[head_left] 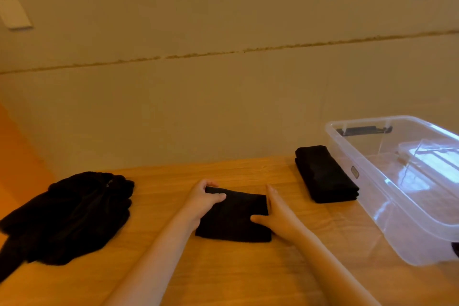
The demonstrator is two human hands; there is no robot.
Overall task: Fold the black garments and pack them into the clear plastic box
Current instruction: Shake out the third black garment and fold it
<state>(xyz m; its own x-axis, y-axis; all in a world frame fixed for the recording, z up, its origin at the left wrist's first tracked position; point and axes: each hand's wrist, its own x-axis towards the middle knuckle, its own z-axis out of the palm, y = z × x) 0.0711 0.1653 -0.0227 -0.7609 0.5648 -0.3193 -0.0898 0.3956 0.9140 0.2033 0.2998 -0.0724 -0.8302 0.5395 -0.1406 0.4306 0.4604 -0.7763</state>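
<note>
Here the folded black cloth rectangle (233, 218) sits mid-table, the left hand (198, 204) curled around its left edge and the right hand (275, 213) flat-fingered against its right side, likely squaring it up. Left of it lies an unfolded black heap (69, 216). Right and beyond, a finished black stack (325, 174) waits beside the empty clear plastic box (397, 206).

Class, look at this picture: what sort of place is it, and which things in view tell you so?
Probably a room in a home: a wooden table against a plain wall with switch plates, black garments laid out beside a clear plastic box.
</note>
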